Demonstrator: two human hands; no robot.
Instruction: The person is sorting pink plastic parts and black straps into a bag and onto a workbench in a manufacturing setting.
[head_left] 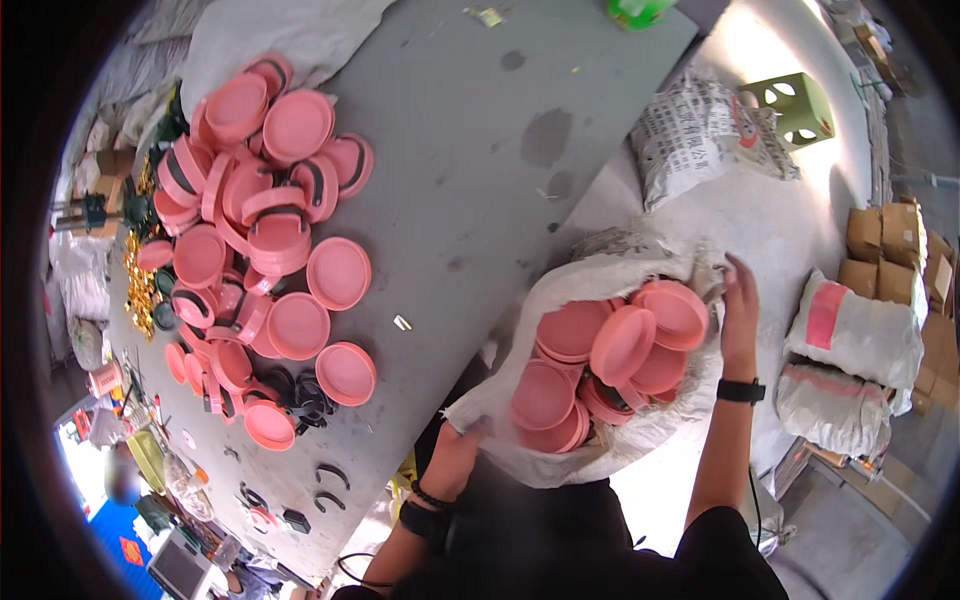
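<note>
Because your left hand (pixel 452 462), closed, grips the woven sack (pixel 660 428) at left and your right hand (pixel 739 308), half-curled, holds its right rim, the mouth presumably gapes: pink round shells (pixel 622 345) inside, others heaped on the worktop (pixel 460 180).

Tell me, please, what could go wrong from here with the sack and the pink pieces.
If the left hand or right hand slips off the sack, its rim might sag, and the pink pieces near its mouth could spill. On the table, the loosely heaped pile could slide if bumped.
</note>
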